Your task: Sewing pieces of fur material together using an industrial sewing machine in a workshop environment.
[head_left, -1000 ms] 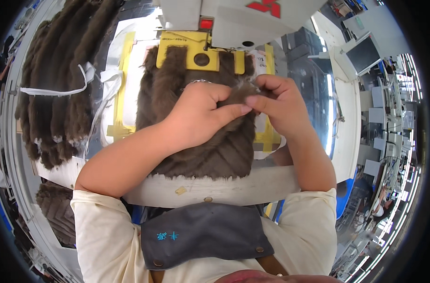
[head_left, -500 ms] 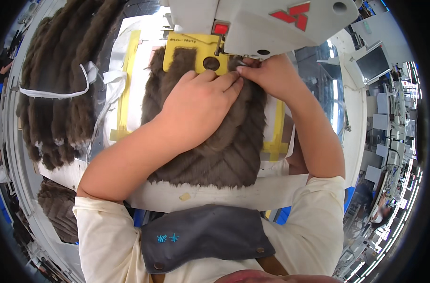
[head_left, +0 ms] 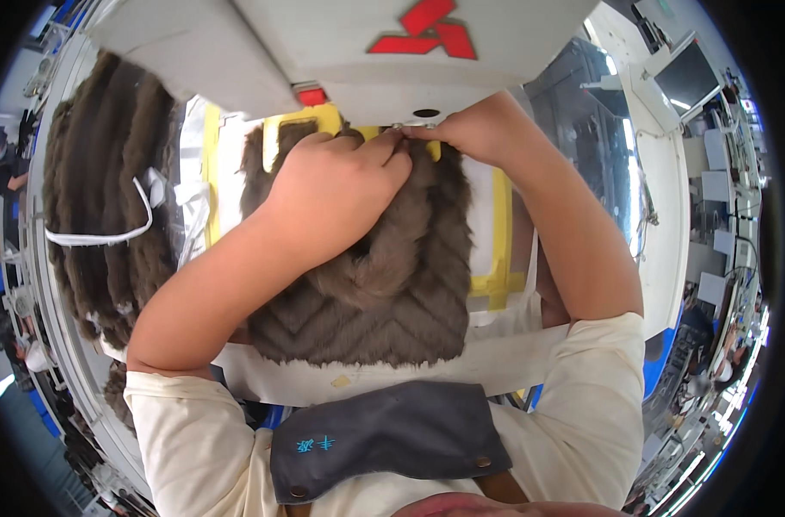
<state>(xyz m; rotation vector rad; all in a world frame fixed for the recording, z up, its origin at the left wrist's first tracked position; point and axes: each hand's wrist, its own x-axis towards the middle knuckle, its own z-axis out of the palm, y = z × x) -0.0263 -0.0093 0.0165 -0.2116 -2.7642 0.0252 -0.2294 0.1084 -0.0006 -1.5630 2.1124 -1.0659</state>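
Bright indoor light around us; straight lines bowed at the margins.
Strip lights (head_left: 742,403) curve along the right rim; glare streaks the glossy surface (head_left: 586,129); the fur (head_left: 367,332) reads dark, distant detail soft, corners black.

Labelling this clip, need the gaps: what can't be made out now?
All in the head view:
- Right hand: finger grip, hidden by its own thumb and the machine head.
- Yellow plate: partly covered by that head and the left hand.
- Machine's top: cut off by the upper edge.

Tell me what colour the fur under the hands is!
The fur is brown, with darker V-shaped stripes; the head view shows it best.
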